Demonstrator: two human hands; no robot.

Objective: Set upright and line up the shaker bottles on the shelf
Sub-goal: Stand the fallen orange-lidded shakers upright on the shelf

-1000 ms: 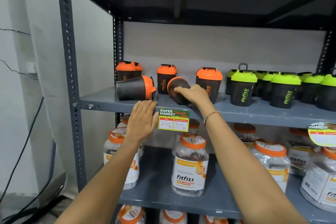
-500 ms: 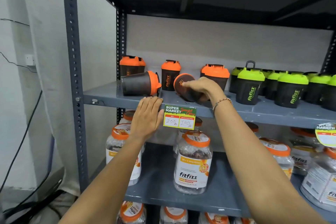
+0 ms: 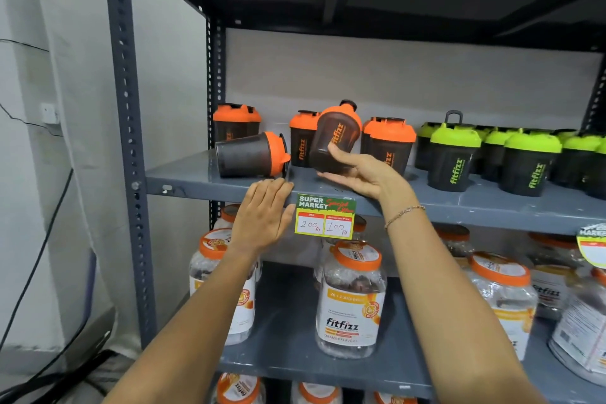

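- Up it comes: the right hand (image 3: 357, 174), fingers wrapped round the orange-lidded shaker (image 3: 334, 138), has lifted it off the shelf (image 3: 183, 177), nearly upright.
- Left hand (image 3: 262, 216) rests flat, fingers released, on the shelf edge.
- One toppled shaker (image 3: 249, 154) remains at left.

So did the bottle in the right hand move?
Yes. The held shaker bottle was lying on the shelf; the right hand has tipped it up, nearly upright.
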